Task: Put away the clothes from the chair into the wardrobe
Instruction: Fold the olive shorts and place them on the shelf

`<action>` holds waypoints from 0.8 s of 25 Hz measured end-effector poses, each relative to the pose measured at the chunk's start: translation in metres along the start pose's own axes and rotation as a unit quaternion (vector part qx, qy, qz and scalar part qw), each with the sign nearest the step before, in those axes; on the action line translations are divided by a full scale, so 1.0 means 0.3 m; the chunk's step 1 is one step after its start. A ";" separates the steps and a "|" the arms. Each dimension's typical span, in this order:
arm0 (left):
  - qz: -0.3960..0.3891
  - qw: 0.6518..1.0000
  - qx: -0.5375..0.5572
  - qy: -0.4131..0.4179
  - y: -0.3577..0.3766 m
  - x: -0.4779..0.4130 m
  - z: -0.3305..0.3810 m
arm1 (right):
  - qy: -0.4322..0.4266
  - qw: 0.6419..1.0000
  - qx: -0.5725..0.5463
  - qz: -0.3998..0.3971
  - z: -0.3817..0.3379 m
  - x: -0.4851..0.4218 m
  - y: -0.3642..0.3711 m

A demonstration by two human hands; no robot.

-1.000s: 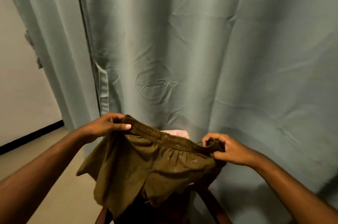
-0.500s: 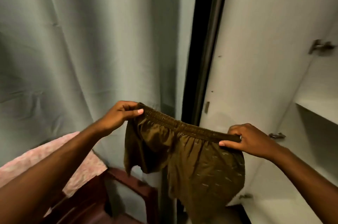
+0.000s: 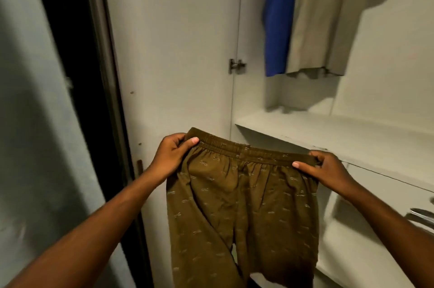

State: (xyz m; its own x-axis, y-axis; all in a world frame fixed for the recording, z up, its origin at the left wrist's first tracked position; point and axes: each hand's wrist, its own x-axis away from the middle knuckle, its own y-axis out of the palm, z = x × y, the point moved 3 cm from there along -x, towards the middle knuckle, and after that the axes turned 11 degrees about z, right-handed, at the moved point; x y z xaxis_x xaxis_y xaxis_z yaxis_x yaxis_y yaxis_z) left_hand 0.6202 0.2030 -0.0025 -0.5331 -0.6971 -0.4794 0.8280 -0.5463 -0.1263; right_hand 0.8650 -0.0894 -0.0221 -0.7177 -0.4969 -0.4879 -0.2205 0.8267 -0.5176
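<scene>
You're holding the olive shorts (image 3: 242, 205) up by the waistband, lower middle of the frame. Your left hand (image 3: 172, 156) and right hand (image 3: 326, 170) are each pinching one end, fingers curled round the elastic, so the shorts are hanging flat. They're sitting just in front of the wardrobe shelf (image 3: 328, 132), below the blue shirt (image 3: 274, 17) hanging upper right. Guessing you're lining them up to lay them there.

Both hands, left hand (image 3: 172, 153) and right hand (image 3: 328, 171), pinched the olive shorts (image 3: 242, 208) by the waistband before the open wardrobe (image 3: 352, 132).
</scene>
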 end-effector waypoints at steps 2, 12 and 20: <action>-0.031 0.999 0.010 0.008 0.121 -0.086 -0.018 | 0.023 0.997 0.026 0.069 0.047 0.019 -0.095; -0.190 0.977 0.080 0.047 0.762 -0.196 -0.029 | 0.103 0.943 0.156 0.275 0.207 0.263 -0.467; -0.274 0.952 0.095 0.100 1.218 -0.173 0.063 | 0.157 0.912 0.173 0.337 0.307 0.355 -0.751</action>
State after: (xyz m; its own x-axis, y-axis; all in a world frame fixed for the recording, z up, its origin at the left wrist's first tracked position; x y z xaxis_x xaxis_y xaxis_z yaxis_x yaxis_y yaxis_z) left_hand 0.9473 0.0309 -0.0075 -0.8163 -0.1915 -0.5449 0.3793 -0.8893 -0.2555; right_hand 0.8991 -0.3529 -0.0221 -0.7789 0.2388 -0.5799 0.5232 0.7572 -0.3909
